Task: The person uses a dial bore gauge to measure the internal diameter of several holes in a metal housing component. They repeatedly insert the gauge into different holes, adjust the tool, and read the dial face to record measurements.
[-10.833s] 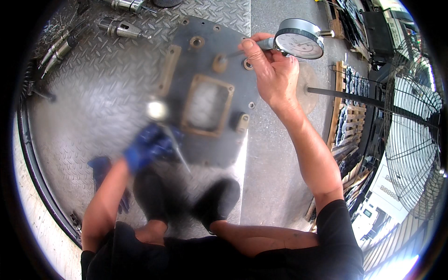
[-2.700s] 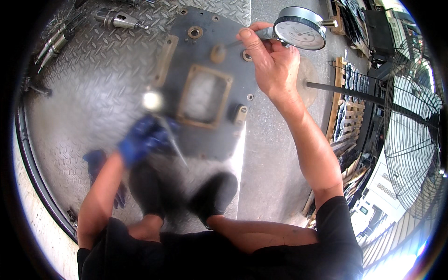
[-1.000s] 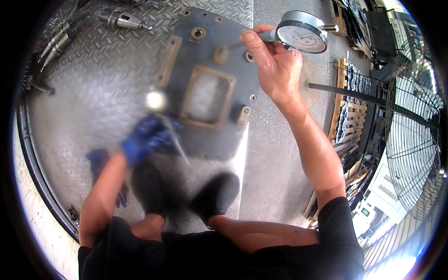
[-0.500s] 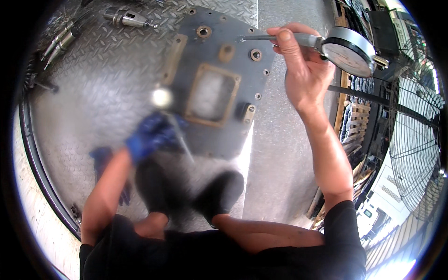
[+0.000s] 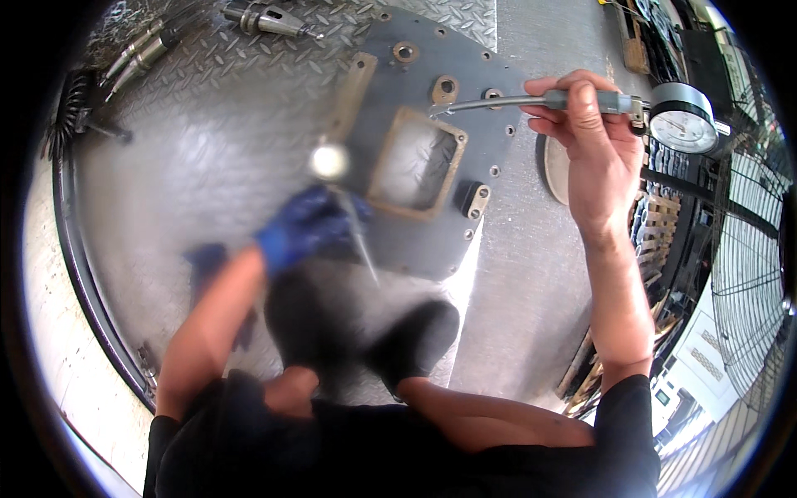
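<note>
My right hand [image 5: 594, 137], bare, is closed round the grey grip of a dial bore gauge [image 5: 682, 126]. Its round white dial points right, and its thin stem reaches left across a flat dark-grey metal plate [image 5: 357, 236]. The stem's tip is over the upper corner of the plate's rectangular opening; whether it touches is unclear. My left hand [image 5: 303, 228], in a blue glove, is closed at the plate's lower left edge. A thin rod with a bright white round end [image 5: 328, 162] is in it, blurred; its kind cannot be made out.
The plate lies on tread-plate metal [image 5: 191, 141], with round holes and small raised blocks. At top left lie a metal tool holder [image 5: 270, 18], other cylindrical tools [image 5: 145, 54] and metal shavings. A loose blue glove [image 5: 207, 266] lies left. A wire fan guard [image 5: 751, 207] stands right.
The bore gauge's tip has moved from near the plate's upper right edge toward the rectangular opening, and its dial now faces more toward me. The whole view has shifted a little. My left hand keeps its hold.
</note>
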`<state>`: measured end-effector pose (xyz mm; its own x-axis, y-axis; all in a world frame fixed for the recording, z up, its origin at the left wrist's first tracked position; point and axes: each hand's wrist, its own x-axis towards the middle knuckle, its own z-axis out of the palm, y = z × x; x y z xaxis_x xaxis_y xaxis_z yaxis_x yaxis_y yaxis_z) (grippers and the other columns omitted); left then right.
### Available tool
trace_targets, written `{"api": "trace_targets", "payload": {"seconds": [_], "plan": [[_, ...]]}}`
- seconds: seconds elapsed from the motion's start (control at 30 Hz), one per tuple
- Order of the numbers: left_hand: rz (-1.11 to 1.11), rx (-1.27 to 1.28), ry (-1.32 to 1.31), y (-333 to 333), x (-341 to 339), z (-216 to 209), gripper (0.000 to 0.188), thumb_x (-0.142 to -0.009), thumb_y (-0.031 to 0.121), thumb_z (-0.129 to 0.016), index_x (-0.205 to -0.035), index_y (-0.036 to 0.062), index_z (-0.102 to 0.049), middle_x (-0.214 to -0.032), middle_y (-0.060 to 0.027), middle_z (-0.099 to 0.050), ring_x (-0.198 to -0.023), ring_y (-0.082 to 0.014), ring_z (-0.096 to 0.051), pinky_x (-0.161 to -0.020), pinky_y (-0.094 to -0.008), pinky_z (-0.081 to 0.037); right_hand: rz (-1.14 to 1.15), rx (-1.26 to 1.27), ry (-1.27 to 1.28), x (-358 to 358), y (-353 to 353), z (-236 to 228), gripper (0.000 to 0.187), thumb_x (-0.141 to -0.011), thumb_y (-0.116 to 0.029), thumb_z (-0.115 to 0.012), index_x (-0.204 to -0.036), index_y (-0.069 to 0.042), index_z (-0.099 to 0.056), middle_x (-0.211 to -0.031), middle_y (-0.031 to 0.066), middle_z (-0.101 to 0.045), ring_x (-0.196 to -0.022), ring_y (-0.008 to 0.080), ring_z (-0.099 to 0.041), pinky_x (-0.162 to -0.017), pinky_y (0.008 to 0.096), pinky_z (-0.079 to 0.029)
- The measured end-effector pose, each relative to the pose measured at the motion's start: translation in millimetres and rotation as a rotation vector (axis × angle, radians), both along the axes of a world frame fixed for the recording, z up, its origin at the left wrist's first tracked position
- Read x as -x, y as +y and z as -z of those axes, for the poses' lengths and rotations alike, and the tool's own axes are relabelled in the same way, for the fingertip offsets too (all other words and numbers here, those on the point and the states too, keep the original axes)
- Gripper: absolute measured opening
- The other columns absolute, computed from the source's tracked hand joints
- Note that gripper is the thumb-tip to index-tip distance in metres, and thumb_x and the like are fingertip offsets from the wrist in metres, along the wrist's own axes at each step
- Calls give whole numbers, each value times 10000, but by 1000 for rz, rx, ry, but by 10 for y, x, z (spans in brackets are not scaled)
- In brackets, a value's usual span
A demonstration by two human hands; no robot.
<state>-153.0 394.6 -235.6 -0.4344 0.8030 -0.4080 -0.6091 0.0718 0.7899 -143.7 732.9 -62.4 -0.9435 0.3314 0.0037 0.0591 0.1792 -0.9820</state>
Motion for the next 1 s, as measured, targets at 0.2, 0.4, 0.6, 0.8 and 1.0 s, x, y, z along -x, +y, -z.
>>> {"api": "trace_targets", "payload": {"seconds": [0.2,0.4,0.6,0.8,1.0], "plan": [[-8,-3,-7,-6,-14,38,379,-1019,199,-714,-1336,5,-640,-1278,-105,-714,-1171,-218,-690,-1042,-372,-547,-58,189,-62,-34,60,-67,332,-1113,-337,-571,-1235,-38,-649,-1115,176,-752,-946,215,-763,-833,302,-631],[1,-45,4,9,-26,100,437,-987,253,-755,-1334,11,-645,-1265,-91,-717,-1171,-211,-688,-1046,-369,-543,-240,435,-36,-91,181,-48,355,-1149,-354,-446,-1262,-52,-595,-1172,198,-722,-1011,269,-757,-876,369,-640],[-34,-60,-35,17,-35,74,431,-991,264,-757,-1330,20,-651,-1258,-67,-717,-1153,-180,-680,-1033,-348,-539,-388,588,19,-86,239,-41,390,-1163,-376,-368,-1266,-57,-567,-1198,190,-701,-1060,289,-745,-883,394,-632],[-10,-15,27,20,-24,26,416,-1008,250,-740,-1339,16,-648,-1249,-69,-719,-1142,-177,-681,-1019,-346,-542,-406,672,17,-106,230,-55,404,-1166,-390,-343,-1280,-65,-553,-1218,186,-691,-1074,300,-744,-868,389,-628],[-25,-40,17,23,-34,40,371,-1026,192,-709,-1338,2,-646,-1243,-75,-723,-1144,-190,-685,-1037,-358,-540,-395,683,3,-135,242,-58,409,-1167,-397,-338,-1281,-66,-551,-1223,186,-693,-1071,301,-746,-864,385,-626]]}}
